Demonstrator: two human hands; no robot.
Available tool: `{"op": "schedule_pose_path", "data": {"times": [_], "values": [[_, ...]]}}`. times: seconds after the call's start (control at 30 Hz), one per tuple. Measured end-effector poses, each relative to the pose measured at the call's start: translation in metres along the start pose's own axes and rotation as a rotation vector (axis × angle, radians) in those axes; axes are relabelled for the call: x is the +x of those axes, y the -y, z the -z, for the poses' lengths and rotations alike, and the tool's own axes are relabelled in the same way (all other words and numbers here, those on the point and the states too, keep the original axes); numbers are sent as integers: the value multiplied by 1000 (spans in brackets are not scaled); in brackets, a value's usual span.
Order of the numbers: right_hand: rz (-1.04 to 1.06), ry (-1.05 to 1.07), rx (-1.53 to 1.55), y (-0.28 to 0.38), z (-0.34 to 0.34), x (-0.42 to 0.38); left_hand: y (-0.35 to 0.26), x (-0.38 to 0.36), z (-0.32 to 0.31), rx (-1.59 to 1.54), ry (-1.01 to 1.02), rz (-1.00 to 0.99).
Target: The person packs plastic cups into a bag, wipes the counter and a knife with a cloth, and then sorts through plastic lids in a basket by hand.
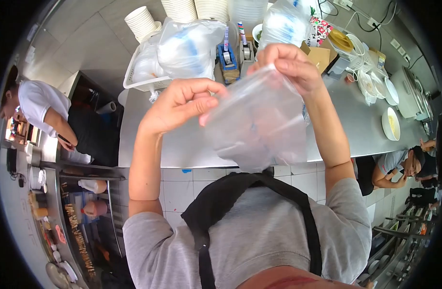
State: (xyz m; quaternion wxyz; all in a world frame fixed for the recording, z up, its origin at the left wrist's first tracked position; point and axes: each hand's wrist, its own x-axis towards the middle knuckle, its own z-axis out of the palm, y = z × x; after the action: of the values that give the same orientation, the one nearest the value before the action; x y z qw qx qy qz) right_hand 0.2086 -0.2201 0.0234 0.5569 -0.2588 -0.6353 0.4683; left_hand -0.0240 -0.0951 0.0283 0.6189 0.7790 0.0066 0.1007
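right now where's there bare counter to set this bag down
Bare counter shows between your right forearm and the white bowl, and beside your left forearm, nearer than the basket. The clear bag hides part of the middle. Crowded along the back: bagged containers, tape dispensers, stacked bowls.

Heather-grey tee (pixel 259 236), short sleeves ending above the elbows, fabric creased at both shoulders. Black apron (pixel 216 204) over it, wider dark cloth across the chest, two black straps (pixel 313 236) running over the shirt. Small pale spot on left strap. Left hand (pixel 185 106), right hand (pixel 295 70): both bare.
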Motion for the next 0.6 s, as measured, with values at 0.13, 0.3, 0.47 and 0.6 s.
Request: {"op": "schedule_pose_path", "data": {"times": [0.13,0.3,0.47,0.6], "values": [[-69,-160,-137,-2,2,33,-7,-1,20,147,-132,-92],[-79,-507,-275,-29,15,98,-26,25,56,632,-780,-10],[-383,-510,-181,-73,56,135,13,43,97,364,-725,63],[-417,-408,-336,-85,66,137,65,46,123,-3,-631,215]]}}
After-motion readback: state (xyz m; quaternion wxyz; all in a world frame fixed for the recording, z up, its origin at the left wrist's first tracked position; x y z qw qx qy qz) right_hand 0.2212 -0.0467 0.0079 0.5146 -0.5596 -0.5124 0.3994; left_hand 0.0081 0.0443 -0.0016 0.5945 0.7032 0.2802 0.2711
